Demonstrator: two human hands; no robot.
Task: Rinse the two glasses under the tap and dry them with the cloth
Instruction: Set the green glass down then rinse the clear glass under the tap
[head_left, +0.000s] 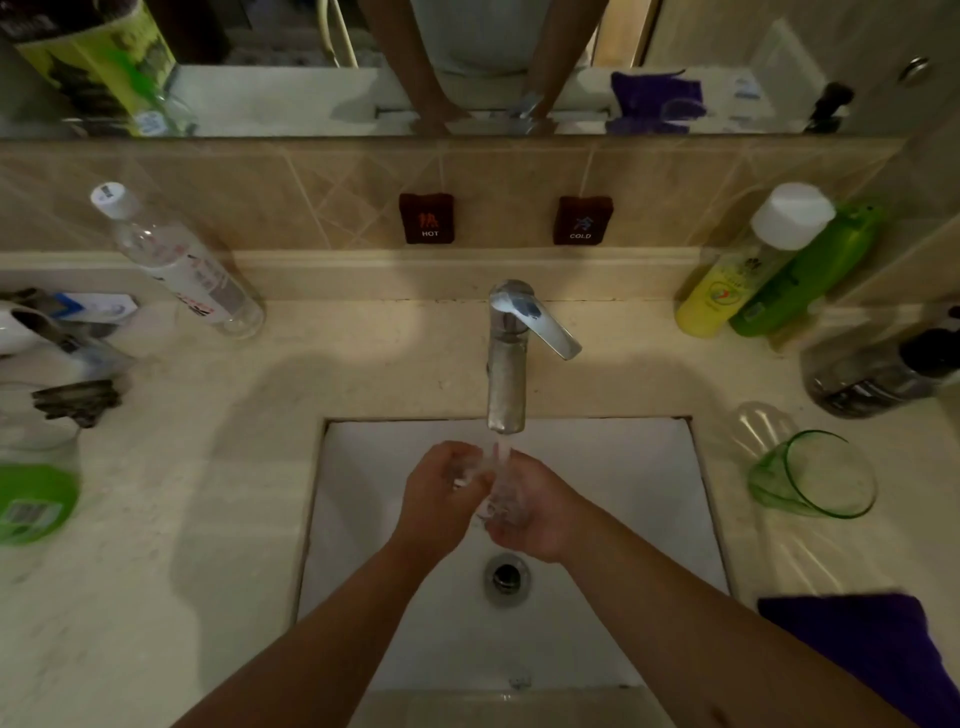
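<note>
Clear glass (491, 486) sits gripped between both hands (488, 499), seemingly under the tap (506, 364).

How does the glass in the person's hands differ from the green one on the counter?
The clear glass is colourless, while the green glass is green-tinted. The clear glass is held over the sink by the left hand and right hand under running water; the green glass stands untouched on the counter, right of the sink. Both are see-through.

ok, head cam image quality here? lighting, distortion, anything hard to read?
Head view: dim, warm light; wide-angle bend along the backsplash and leaning bottles; arm shadows fall on the counter; the clear glass in both hands is nearly lost against the white sink and running water.
</note>
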